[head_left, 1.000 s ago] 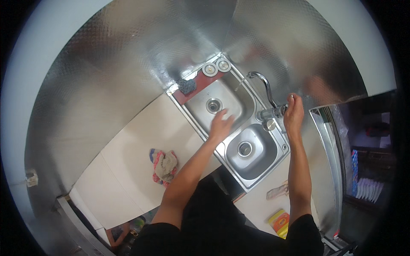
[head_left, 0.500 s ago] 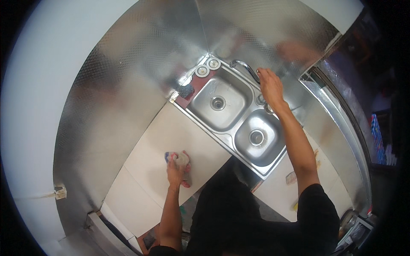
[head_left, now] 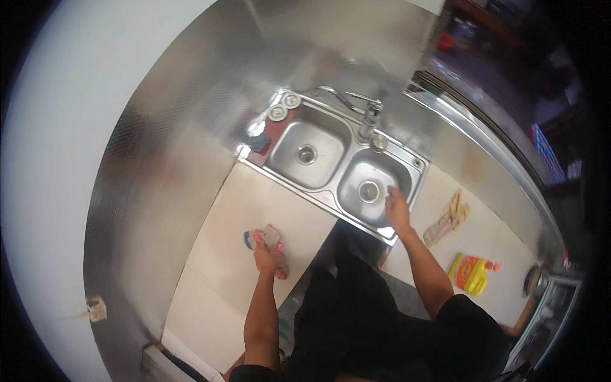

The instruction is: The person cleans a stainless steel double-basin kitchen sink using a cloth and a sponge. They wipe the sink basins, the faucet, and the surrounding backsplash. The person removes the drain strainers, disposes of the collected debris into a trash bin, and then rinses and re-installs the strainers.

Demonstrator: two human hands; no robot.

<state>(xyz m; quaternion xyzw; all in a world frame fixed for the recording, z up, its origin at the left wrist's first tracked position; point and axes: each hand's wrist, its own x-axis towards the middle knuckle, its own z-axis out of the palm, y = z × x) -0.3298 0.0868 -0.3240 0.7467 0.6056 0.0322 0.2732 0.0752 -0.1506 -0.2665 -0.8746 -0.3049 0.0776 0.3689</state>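
Observation:
A bunched cloth in grey, pink and blue lies on the pale counter left of the sink, with my left hand closed on it. My right hand hovers above the near right side of the right basin, its fingers loosely extended and nothing visible in them. Both this basin and the left basin of the steel double sink show bare bottoms and round drains. Behind the basins stands the chrome faucet, its spout over the back of the left basin.
Two round drain strainers and a dark scrubbing pad sit at the sink's left corner. On the right counter lie a crumpled yellowish cloth and a yellow bottle with an orange label. Metal-sheeted walls enclose the corner.
My right hand has come away from the faucet, moving down and toward me over the right basin. My left hand stays on the cloth. The view has shifted, revealing more of the right counter.

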